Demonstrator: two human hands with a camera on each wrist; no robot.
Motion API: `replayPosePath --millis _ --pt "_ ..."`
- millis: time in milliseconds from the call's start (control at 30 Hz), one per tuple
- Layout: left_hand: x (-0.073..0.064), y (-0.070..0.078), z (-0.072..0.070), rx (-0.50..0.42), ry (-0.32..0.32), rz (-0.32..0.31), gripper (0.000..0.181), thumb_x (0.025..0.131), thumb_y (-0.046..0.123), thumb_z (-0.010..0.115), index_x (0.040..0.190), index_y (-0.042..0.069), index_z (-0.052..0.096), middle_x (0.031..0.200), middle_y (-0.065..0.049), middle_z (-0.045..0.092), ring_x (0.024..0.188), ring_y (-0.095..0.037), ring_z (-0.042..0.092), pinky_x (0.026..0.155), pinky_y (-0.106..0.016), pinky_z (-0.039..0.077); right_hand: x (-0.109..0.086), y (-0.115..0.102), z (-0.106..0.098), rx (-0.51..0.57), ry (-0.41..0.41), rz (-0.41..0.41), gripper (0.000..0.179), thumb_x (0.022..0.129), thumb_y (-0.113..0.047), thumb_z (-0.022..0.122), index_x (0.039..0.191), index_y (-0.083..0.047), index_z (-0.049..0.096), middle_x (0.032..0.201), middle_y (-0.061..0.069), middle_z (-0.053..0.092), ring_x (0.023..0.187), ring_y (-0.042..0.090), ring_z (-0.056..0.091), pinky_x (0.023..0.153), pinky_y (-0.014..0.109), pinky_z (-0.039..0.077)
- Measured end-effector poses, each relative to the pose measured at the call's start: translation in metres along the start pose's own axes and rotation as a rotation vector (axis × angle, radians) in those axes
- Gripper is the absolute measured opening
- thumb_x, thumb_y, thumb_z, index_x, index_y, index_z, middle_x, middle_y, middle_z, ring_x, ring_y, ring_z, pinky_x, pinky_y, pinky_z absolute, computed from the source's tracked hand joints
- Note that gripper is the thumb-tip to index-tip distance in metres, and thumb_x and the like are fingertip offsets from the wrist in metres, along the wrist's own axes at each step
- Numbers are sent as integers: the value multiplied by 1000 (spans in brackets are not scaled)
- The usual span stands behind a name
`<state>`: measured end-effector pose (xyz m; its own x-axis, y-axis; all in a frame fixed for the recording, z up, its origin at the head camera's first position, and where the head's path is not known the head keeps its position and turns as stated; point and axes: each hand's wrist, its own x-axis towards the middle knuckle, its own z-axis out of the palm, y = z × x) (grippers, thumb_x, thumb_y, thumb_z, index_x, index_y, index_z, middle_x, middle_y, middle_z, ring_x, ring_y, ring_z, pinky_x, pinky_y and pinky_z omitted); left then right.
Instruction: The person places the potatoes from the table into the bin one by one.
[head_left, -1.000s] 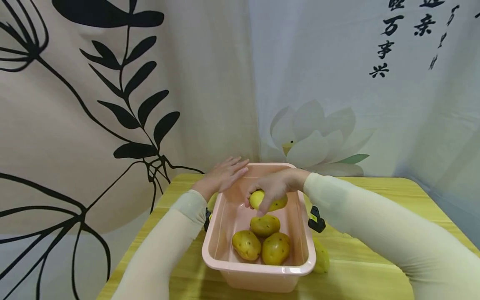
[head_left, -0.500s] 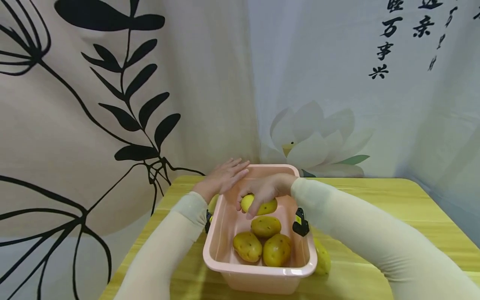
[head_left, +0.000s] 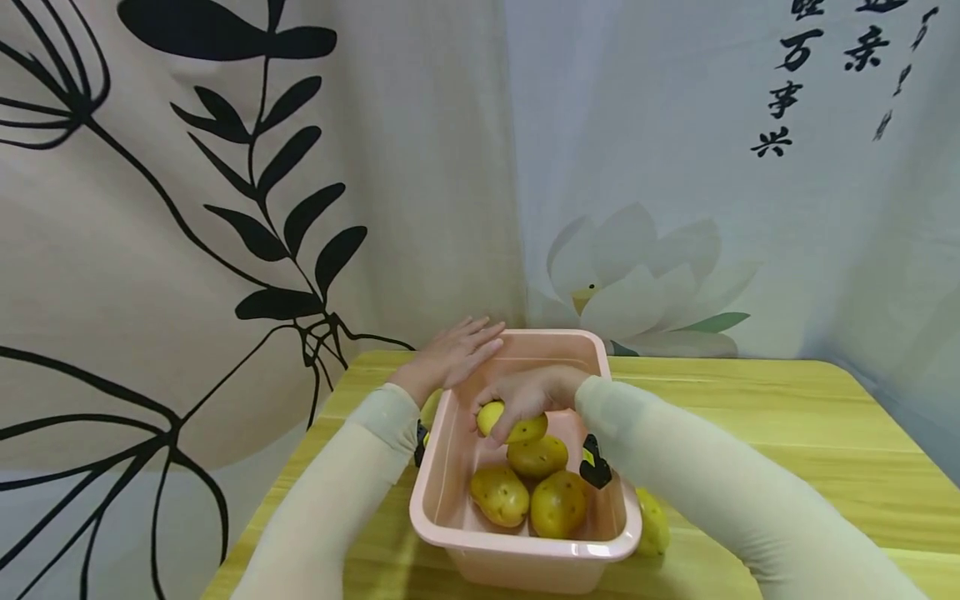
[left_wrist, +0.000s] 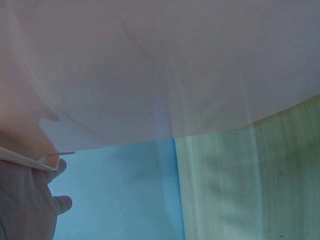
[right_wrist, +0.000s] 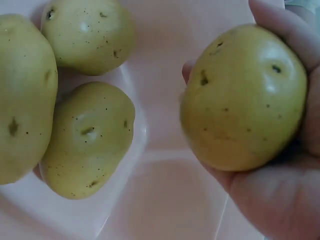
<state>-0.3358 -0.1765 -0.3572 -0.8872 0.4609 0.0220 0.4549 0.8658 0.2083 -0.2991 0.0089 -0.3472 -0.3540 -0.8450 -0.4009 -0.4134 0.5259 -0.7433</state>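
A pink plastic basin (head_left: 525,546) stands on the table. Several potatoes lie at its near end, among them a left one (head_left: 498,496), a right one (head_left: 559,505) and one behind them (head_left: 537,457). My right hand (head_left: 528,392) reaches inside and grips another potato (head_left: 525,429), its fingers curled round it. In the right wrist view this held potato (right_wrist: 245,100) is apart from the others and fills the palm. My left hand (head_left: 453,354) rests with extended fingers on the basin's far left rim. Part of that hand (left_wrist: 25,200) shows beside the rim in the left wrist view.
Outside the basin, a yellowish object (head_left: 652,523) lies by its right wall, and another (head_left: 429,410) is partly hidden behind the left wrist. The wooden table (head_left: 750,433) ends at patterned curtains (head_left: 420,167). A black wrist device (head_left: 595,462) hangs at the right sleeve.
My right hand has moved left and lower into the basin with the potato still in its grip. The left hand stays on the rim. The head view has shifted slightly.
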Motion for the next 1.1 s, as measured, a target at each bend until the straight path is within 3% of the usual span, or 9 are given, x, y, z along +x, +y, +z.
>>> replayPosePath --millis 133,533,1100 --pt "0 1 1 -5 -1 -6 61 99 63 18 153 36 22 160 0 16 147 -29 7 115 -55 7 1 7 4 -11 32 2 53 78 -37 76 124 -15 60 114 -6 58 107 14 52 91 33 44" --pt "-1 2 2 -4 19 -28 59 99 62 21 153 37 23 160 1 16 147 -29 7 115 -54 7 4 15 5 -26 158 2 48 81 -31 73 125 -16 59 110 -7 58 105 14 50 90 33 42" --pt "0 1 4 -8 21 -21 58 100 60 22 152 36 23 160 0 17 146 -31 9 116 -52 6 5 16 5 -63 170 -12 46 76 -38 80 117 -23 63 108 -7 59 103 14 52 86 30 46"
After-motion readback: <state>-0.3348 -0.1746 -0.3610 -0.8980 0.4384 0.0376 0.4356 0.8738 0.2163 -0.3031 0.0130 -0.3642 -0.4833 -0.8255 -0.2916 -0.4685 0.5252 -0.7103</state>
